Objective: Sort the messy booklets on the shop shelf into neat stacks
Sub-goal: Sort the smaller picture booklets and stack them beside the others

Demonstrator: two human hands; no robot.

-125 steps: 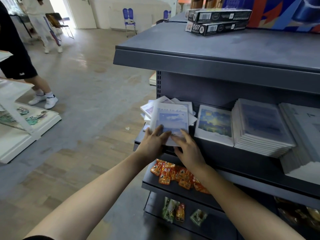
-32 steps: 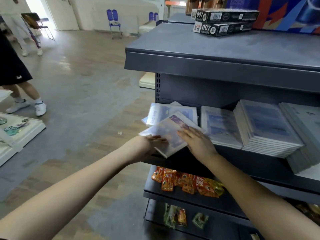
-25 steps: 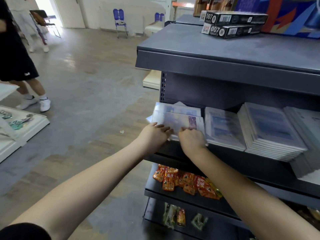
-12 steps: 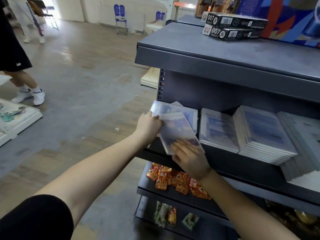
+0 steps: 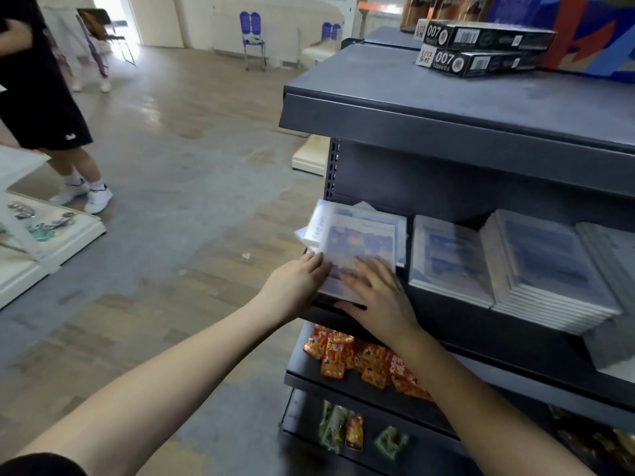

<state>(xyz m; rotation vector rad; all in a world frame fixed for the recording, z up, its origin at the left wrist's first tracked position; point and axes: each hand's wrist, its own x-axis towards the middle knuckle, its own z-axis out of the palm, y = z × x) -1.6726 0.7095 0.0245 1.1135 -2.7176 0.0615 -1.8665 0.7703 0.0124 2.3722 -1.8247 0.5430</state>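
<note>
Daylight is admitted through a doorway (image 5: 113, 15) far up and left of the fingers (image 5: 366, 269), where detail is burnt out to white. A pale sheen is thrown over the floor (image 5: 178, 139) left of them. The shelf recess (image 5: 446, 180) above the fingers is left in deep shadow. The booklet covers (image 5: 357, 235) just beyond are softened by glare and blur. Straight lines are bowed at the frame edges.

Pale booklet with blue-orange cover (image 5: 360, 242): near edge hidden under right hand (image 5: 381, 297). Loose white booklets (image 5: 400, 235) beneath: mostly covered. Grey booklet stack (image 5: 615, 269), far right: cut off by edge.
</note>
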